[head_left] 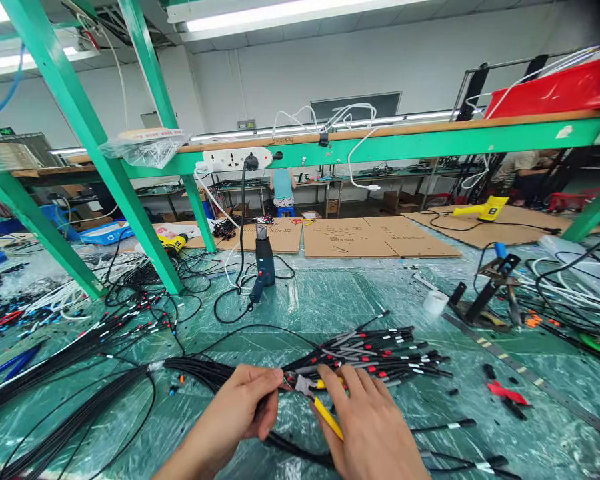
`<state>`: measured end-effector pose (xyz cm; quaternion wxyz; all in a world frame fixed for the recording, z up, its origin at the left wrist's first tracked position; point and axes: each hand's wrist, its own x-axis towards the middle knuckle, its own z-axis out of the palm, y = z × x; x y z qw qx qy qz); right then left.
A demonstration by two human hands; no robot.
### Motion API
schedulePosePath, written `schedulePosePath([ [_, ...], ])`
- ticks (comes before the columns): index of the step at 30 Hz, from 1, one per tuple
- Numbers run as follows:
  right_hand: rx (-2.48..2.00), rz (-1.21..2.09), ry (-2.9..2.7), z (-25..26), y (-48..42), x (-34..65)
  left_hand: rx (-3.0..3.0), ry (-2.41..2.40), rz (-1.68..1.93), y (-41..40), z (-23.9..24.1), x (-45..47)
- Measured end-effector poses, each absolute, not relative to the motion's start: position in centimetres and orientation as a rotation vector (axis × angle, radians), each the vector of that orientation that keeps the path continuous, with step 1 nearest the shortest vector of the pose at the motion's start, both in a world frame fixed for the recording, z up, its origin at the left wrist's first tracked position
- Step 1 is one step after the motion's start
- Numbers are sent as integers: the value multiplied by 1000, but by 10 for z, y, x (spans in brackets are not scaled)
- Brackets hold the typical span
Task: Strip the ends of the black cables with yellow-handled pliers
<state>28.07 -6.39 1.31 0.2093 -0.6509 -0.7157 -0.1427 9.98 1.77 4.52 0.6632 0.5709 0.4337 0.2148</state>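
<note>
My left hand [245, 408] pinches the end of a black cable, where thin coloured wires [287, 381] poke out. In my right hand [363, 417] is a pair of cutting pliers with yellow handles [329, 419]. The pliers' metal jaws [303, 385] are right at the thin wires beside my left fingertips. Whether the jaws touch the wires I cannot tell. Just behind my hands lies a bundle of black cables [380, 353] with red and white marks near their ends. Part of the cable is hidden under my left fingers.
A dark heat gun [264, 263] stands upright behind the cables. Farther back lie flat cardboard sheets [365, 237] and a yellow heat gun [485, 209]. To the right are a tape roll [435, 303] and a metal clamp tool [490, 293]. More black cables [105, 380] stretch left.
</note>
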Motion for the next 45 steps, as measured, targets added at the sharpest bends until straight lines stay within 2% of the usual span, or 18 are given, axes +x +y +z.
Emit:
schedulePosePath([
  [20, -1880, -247, -2098, 14, -63, 281, 1318, 958, 516, 21, 45, 98],
  [23, -1971, -50, -2108, 16, -63, 280, 1325, 936, 522, 23, 45, 97],
  [29, -1815, 797, -1931, 31, -63, 278, 1341, 898, 505, 23, 46, 95],
  [31, -1782, 892, -1894, 32, -63, 277, 1336, 907, 515, 23, 46, 95],
  [33, -1844, 773, -1909, 31, -63, 277, 1323, 925, 529, 23, 45, 95],
  [40, -1861, -237, -2039, 17, -63, 279, 1253, 935, 524, 23, 44, 97],
  [43, -1839, -393, -2055, 15, -62, 281, 1232, 922, 511, 23, 45, 97],
  [45, -1860, -369, -2083, 14, -62, 282, 1236, 908, 504, 23, 46, 96],
])
